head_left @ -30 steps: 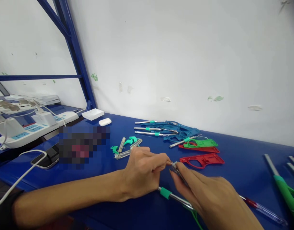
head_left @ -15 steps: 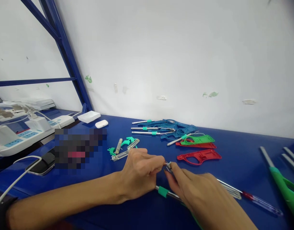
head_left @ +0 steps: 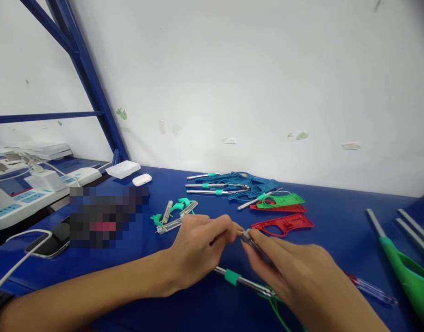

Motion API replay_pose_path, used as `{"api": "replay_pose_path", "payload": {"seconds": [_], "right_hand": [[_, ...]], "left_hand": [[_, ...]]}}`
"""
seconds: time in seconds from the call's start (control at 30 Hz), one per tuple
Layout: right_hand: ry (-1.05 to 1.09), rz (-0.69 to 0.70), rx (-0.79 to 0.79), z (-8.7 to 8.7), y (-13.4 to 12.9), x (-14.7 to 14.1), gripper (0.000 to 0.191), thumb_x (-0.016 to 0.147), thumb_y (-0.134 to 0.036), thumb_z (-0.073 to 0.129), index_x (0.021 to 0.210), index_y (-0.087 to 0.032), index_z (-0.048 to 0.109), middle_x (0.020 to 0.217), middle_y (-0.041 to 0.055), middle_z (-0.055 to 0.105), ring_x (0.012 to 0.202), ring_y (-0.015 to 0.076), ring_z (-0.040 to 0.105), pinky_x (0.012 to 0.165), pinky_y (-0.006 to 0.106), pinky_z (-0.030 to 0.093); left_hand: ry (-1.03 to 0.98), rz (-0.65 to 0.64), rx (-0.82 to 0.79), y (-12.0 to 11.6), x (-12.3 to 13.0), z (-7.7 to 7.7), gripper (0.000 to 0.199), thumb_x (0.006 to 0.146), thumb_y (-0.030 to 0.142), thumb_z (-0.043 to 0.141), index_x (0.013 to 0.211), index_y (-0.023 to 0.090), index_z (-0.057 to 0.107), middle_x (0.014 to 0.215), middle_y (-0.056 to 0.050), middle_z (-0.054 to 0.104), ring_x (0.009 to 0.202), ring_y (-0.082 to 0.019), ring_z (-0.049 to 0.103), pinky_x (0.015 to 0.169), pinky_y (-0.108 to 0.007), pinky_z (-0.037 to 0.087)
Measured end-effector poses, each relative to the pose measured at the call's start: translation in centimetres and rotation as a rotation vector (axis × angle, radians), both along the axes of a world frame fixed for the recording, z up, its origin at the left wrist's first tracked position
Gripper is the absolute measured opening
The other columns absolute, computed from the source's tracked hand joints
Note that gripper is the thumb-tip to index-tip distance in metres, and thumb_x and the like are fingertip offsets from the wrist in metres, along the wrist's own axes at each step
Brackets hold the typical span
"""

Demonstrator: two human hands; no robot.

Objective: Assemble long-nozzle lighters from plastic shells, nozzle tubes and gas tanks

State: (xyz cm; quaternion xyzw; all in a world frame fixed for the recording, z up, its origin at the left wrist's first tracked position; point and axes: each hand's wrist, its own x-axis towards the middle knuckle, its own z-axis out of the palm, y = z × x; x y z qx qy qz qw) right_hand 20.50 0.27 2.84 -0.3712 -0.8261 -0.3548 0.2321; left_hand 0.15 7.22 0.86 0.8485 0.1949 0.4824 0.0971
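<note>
Head view: the right hand (head_left: 295, 272) pinches a small, narrow grey piece (head_left: 247, 236) between thumb and forefinger, held over the glossy blue table (head_left: 184, 313). Fingers curled, the left hand (head_left: 201, 249) brings its fingertips to the piece's near-left end; whether they grip it I cannot tell. From that piece, a silver metal rod with a teal band (head_left: 253, 285) lies at six o'clock, clear narrow plastic tubes (head_left: 170, 225) at nine, dark-blue plastic handle parts (head_left: 263, 186) at twelve, a flat red plastic handle part (head_left: 295, 223) at two, and a red-and-clear plastic tool handle (head_left: 374, 290) at four.
</note>
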Motion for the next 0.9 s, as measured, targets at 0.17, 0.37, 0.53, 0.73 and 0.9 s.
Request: {"api": "replay_pose_path", "payload": {"seconds": [0.17, 0.37, 0.53, 0.73, 0.9], "right_hand": [[-0.005, 0.027, 0.016, 0.8, 0.0, 0.2, 0.059, 0.114, -0.009, 0.024, 0.092, -0.018, 0.077, 0.086, 0.0006, 0.082, 0.055, 0.0097, 0.072, 0.043, 0.033, 0.035], [0.070, 0.014, 0.008, 0.7, -0.2, 0.2, 0.054, 0.114, -0.013, 0.028, 0.093, -0.017, 0.078, 0.081, 0.0012, 0.081, 0.052, 0.0089, 0.069, 0.042, 0.032, 0.034], [0.184, -0.026, -0.018, 0.3, -0.2, 0.0, 0.044, 0.114, -0.022, 0.037, 0.093, -0.018, 0.074, 0.069, -0.0019, 0.074, 0.045, 0.0101, 0.063, 0.044, 0.034, 0.033], [0.268, -0.069, -0.011, 0.1, -0.2, -0.1, 0.036, 0.113, -0.031, 0.044, 0.093, -0.022, 0.072, 0.063, -0.0054, 0.069, 0.041, 0.0132, 0.060, 0.044, 0.034, 0.030], [0.270, -0.072, -0.003, 0.3, -0.2, -0.2, 0.034, 0.114, -0.031, 0.043, 0.098, -0.022, 0.072, 0.065, -0.0064, 0.068, 0.044, 0.0124, 0.062, 0.045, 0.034, 0.030]], "left_hand": [[-0.037, -0.018, -0.090, 0.0, 0.2, -0.2, 0.007, 0.101, 0.014, 0.071, 0.103, 0.021, 0.071, 0.085, 0.005, 0.082, 0.051, -0.005, 0.061, 0.051, -0.014, 0.046], [-0.058, -0.027, -0.145, -0.1, 0.3, 0.3, 0.012, 0.098, 0.012, 0.072, 0.107, 0.018, 0.076, 0.085, 0.003, 0.082, 0.052, -0.005, 0.061, 0.051, -0.014, 0.048], [-0.060, -0.023, -0.166, -0.2, 0.4, 0.6, 0.009, 0.096, 0.011, 0.073, 0.101, 0.016, 0.080, 0.077, 0.002, 0.081, 0.051, -0.006, 0.060, 0.051, -0.014, 0.048], [-0.049, -0.021, -0.201, -0.5, 0.3, 0.9, 0.009, 0.096, 0.011, 0.073, 0.097, 0.016, 0.080, 0.066, 0.003, 0.075, 0.047, -0.006, 0.057, 0.050, -0.014, 0.047], [-0.047, -0.018, -0.211, -0.7, 0.4, 1.2, 0.011, 0.096, 0.013, 0.070, 0.097, 0.016, 0.080, 0.069, 0.002, 0.077, 0.047, -0.006, 0.057, 0.049, -0.015, 0.047]]}}
